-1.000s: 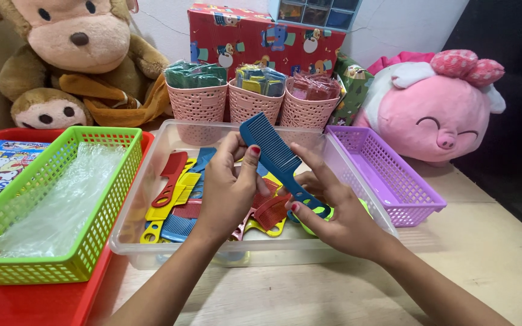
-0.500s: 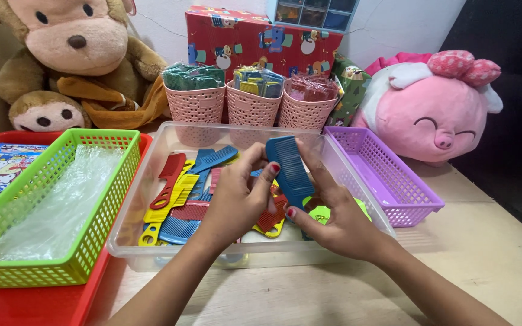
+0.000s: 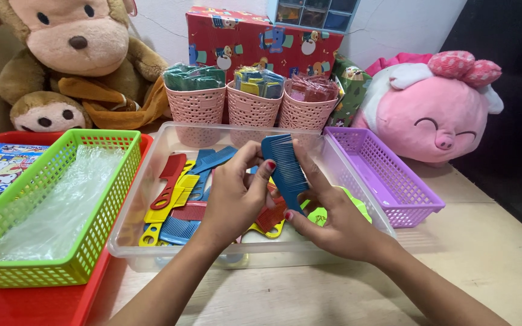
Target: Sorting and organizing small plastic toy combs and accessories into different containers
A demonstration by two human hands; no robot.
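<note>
Both of my hands hold one blue comb (image 3: pixel 284 169) above a clear plastic tub (image 3: pixel 152 241). My left hand (image 3: pixel 234 199) pinches its upper left edge with thumb and fingers. My right hand (image 3: pixel 333 220) grips its lower end and right side. The comb stands nearly upright, teeth facing left. Inside the tub lie several loose combs, red (image 3: pixel 169 180), yellow (image 3: pixel 161 211) and blue (image 3: pixel 209 162). A light green piece (image 3: pixel 321 214) lies in the tub by my right hand, partly hidden.
A green basket (image 3: pixel 101 223) with clear plastic bags sits on a red tray (image 3: pixel 37 305) at left. An empty purple basket (image 3: pixel 388 181) stands at right. Three pink cups (image 3: pixel 252 108) of packed items, a gift box, a monkey toy and a pink plush line the back.
The blue comb has swung from a slanted position to nearly upright and come lower and closer. My left hand has shifted its pinch toward the comb's upper edge.
</note>
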